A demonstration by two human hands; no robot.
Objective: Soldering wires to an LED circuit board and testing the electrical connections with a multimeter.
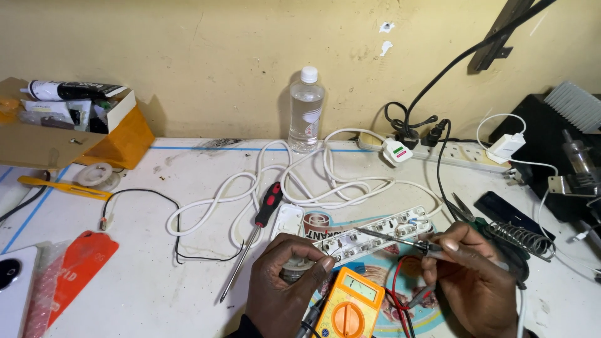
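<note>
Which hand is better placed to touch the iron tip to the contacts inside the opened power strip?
Right. The right hand already holds the soldering iron, its tip over the opened power strip. The left hand grips a small round thing beside the multimeter.

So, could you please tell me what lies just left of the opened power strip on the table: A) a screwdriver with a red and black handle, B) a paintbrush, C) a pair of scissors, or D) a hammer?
A: a screwdriver with a red and black handle lies on the table, its shaft angled toward the near edge, left of the opened power strip.
</note>
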